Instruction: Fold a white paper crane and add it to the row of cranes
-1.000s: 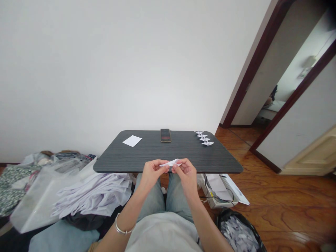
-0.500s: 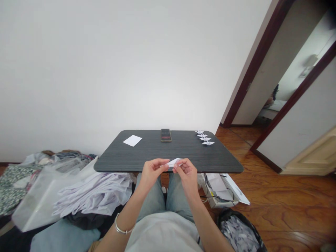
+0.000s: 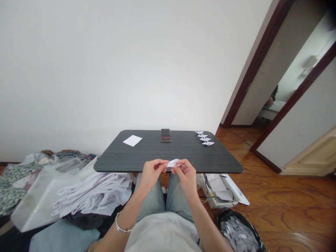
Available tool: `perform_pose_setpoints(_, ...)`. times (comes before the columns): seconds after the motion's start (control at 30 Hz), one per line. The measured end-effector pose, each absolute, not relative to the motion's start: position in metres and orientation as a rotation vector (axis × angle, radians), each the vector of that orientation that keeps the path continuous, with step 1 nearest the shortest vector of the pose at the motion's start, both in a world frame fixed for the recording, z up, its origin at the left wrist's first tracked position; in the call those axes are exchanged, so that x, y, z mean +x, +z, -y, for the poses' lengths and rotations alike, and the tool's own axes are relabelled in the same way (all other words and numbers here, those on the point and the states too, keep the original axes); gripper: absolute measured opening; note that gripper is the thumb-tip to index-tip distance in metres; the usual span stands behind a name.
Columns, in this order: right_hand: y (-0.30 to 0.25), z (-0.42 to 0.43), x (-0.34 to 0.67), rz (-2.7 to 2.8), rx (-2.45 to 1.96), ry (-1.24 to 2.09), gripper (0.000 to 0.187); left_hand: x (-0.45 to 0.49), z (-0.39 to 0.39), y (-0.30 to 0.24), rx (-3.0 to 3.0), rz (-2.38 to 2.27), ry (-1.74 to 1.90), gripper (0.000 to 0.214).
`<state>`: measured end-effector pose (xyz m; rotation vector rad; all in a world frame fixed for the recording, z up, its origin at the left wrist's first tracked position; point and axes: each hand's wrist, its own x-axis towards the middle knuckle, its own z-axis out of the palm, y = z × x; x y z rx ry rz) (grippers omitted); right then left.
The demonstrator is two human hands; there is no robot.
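Note:
Between my two hands is a small piece of folded white paper (image 3: 173,163), held over the front edge of the dark table (image 3: 147,154). My left hand (image 3: 153,169) pinches its left end between thumb and fingers. On the other side, my right hand (image 3: 186,172) grips the right end, its thumb and forefinger covering part of the folds. Several white paper cranes (image 3: 205,139) stand in a row at the table's back right. A flat white sheet of paper (image 3: 132,140) lies at the back left.
A phone-like device (image 3: 166,135) rests at the table's back middle, near the wall. Folded clothes (image 3: 97,192) and plastic bags are heaped at left. A white box with cables (image 3: 219,196) and a black bag of paper scraps (image 3: 240,232) sit on the floor at right.
Both hands have shifted very slightly, the right one a little to the left. The folded paper now shows a shorter shape between the fingers.

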<state>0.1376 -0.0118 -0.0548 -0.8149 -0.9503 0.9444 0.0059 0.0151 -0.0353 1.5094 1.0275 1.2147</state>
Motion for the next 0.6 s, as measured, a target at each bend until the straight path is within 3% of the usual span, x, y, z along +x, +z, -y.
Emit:
perform_pose_setpoints(0.43,-0.0554,0.0081,0.1431,0.885,-0.808,0.910,0.017,0.0037,-0.0160,-0.0384,1.483,-0.944,1.271,0.031)
perform_pose_setpoints(0.6,-0.0535,0.0101,0.1435,0.890,-0.804,0.911,0.016,0.0018,-0.0172,-0.0370,1.379,-0.961,1.240,0.024)
